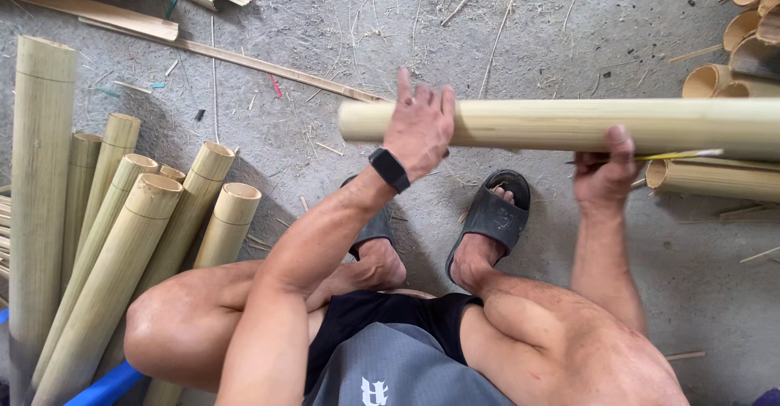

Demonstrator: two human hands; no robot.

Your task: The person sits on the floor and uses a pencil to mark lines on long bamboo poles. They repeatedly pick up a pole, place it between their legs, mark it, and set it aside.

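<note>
A long pale bamboo pole (pixel 552 124) lies level across the view in front of me, its cut end at the middle and its length running off the right edge. My left hand (pixel 419 125), with a black watch on the wrist, grips the pole close to that cut end. My right hand (pixel 605 170) holds the pole from underneath further right, and a thin yellow pencil-like stick (pixel 678 155) is pinched against the pole there. My knees and my feet in dark sandals (pixel 496 211) are below the pole.
Several cut bamboo tubes (pixel 122 235) lean in a bundle at the left. More tubes (pixel 715 178) lie at the right and stack in the top right corner. Split bamboo strips (pixel 244 60) and shavings litter the grey concrete floor. A blue edge (pixel 106 386) shows bottom left.
</note>
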